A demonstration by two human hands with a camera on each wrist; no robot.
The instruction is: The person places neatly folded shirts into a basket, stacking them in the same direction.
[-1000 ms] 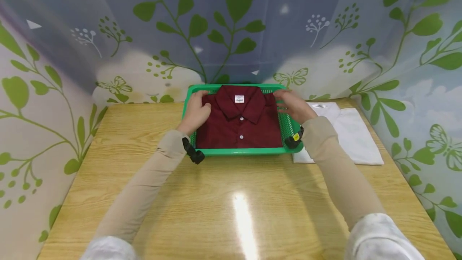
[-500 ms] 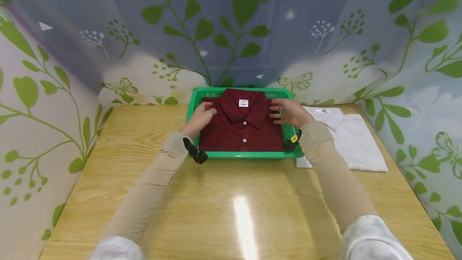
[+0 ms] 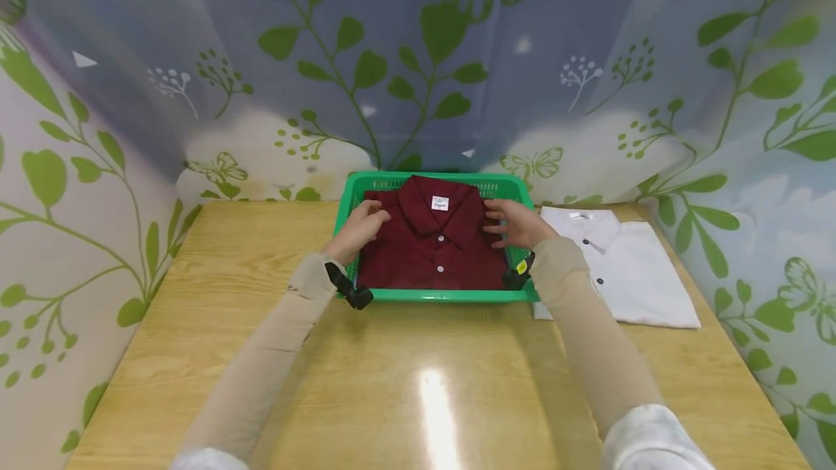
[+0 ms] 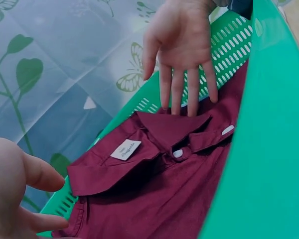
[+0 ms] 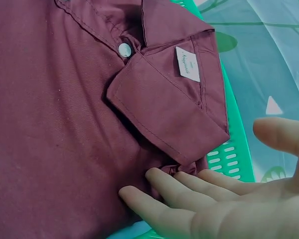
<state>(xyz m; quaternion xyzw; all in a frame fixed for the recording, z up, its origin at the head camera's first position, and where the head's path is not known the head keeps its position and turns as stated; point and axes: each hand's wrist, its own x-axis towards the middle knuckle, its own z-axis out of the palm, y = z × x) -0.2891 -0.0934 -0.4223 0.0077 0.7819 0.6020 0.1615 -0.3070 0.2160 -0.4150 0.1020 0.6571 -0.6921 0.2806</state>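
A folded maroon shirt [image 3: 424, 252], collar toward the back and white buttons down its middle, lies in a green plastic basket [image 3: 431, 296]. My left hand [image 3: 358, 229] is over the basket's left side at the shirt's left shoulder, thumb and fingers apart. On the other side my right hand [image 3: 516, 223] reaches in with straight, spread fingers, its fingertips right at the shirt's right shoulder beside the collar. In the right wrist view those fingers [image 5: 164, 209] lie along the shirt's edge. Neither hand grips the cloth.
A folded white shirt [image 3: 627, 267] with dark buttons lies on the wooden table [image 3: 339, 397] to the right, partly behind the right forearm. A leaf-patterned curtain [image 3: 326, 114] rises directly behind the basket and along both sides.
The right hand has moved inward from the basket's right rim to the shirt's shoulder. The left hand has shifted slightly off the left rim toward the collar. The head view has tilted a little.
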